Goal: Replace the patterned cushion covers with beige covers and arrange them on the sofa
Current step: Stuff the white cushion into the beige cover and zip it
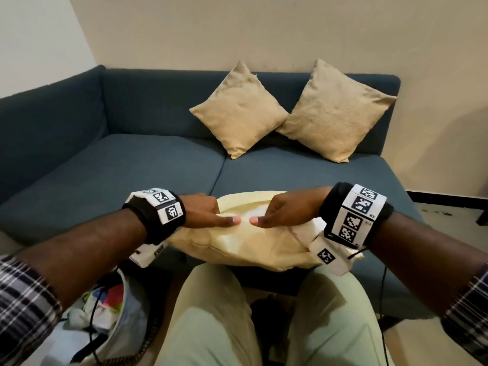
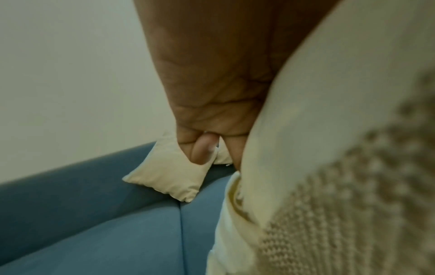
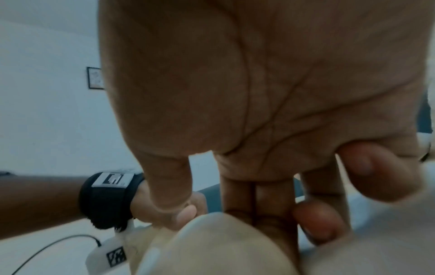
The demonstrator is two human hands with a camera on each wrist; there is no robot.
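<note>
beige cushion point(image 1: 253, 241) edge seemingly pinched between both hands' fingers point(image 1: 227, 220).

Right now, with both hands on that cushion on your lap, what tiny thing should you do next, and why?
Probably tug the beige cover further over the insert. The left hand and right hand both pinch its open edge, with pale insert showing between the thumbs, while two finished cushions lean on the sofa.

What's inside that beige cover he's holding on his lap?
The beige cover gapes between the left hand and right hand, showing pale cream fabric. Anything deeper is hidden.
</note>
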